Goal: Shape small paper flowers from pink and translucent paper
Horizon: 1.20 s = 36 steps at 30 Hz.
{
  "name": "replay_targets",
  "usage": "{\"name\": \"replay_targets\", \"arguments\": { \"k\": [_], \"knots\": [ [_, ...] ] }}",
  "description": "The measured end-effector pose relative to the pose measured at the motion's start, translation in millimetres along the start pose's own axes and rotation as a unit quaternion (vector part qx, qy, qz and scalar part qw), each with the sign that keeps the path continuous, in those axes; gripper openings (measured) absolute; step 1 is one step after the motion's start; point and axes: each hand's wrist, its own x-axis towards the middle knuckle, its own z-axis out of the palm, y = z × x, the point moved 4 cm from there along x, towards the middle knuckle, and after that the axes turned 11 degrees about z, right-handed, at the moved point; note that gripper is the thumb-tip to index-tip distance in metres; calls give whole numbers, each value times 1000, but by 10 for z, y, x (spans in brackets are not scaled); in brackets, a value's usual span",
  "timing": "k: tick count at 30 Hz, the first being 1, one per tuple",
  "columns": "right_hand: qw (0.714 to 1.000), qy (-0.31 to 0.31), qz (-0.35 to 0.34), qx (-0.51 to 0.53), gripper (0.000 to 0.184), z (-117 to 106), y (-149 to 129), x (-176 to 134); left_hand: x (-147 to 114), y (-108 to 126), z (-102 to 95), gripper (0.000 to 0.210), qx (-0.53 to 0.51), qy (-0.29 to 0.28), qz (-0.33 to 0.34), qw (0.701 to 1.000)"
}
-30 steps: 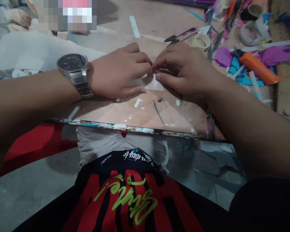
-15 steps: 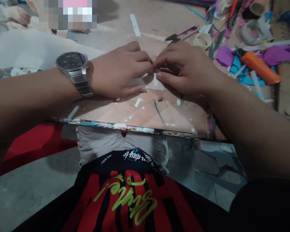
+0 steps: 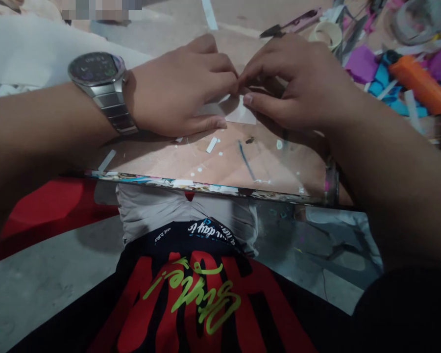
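Observation:
A small piece of white paper (image 3: 242, 116) lies on the wooden table under my fingers. My left hand (image 3: 185, 90), with a metal-band watch (image 3: 108, 98) on the wrist, holds it down from the left, fingers curled and thumb along its near edge. From the right, my right hand (image 3: 297, 81) pinches at the same paper, thumb near the bent index finger. The fingertips of both hands meet above it. Most of the paper is hidden by the hands.
Pink-handled snips (image 3: 294, 22) and a roll of tape (image 3: 326, 34) lie beyond my right hand. At the right are an orange-handled tool (image 3: 421, 83) and purple scraps (image 3: 362, 64). A large white sheet (image 3: 29, 51) lies at the left. A paper strip (image 3: 209, 14) lies farther back.
The view has tilted down and shifted slightly, so the table things sit higher in the picture. Both hands keep nearly the same pose on the paper.

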Motion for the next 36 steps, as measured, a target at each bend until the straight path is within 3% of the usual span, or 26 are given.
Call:
{"name": "replay_targets", "arguments": {
  "k": [12,30,36],
  "knots": [
    [999,-16,14,-38,30,1,-29,-2,3,17,9,74,54,-18,22,998],
    [997,-41,46,-37,31,-27,-34,-29,-28,6,-24,79,5,-24,-13,1000],
    [996,-49,64,-32,41,-27,-26,-29,-21,15,-8,80,12,-33,-19,999]
  ]
}}
